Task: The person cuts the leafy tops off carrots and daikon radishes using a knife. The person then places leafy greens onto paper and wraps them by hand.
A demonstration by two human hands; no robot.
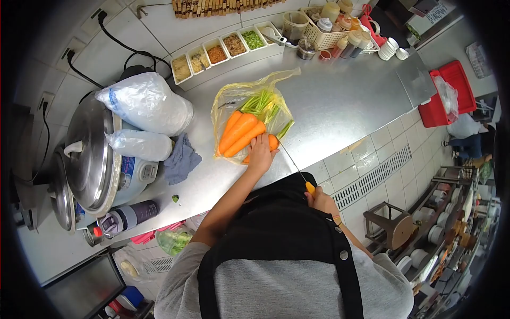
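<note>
Black apron (276,228) nearest us; beyond it, our left hand (260,154) grips the carrot (273,142) by the yellow bag's (218,109) near edge, while our right hand (320,201), farther off, clasps the knife (310,187), tip towards that carrot.

I can read no word, brand or number here. The blue label (127,167) on the cooker (142,178) at left, the blue print on the stuffed plastic bag (159,103), the marks on the wooden sticks (228,8) at the far side and the sheet (477,58) at right are all too small or blurred for me.
</note>
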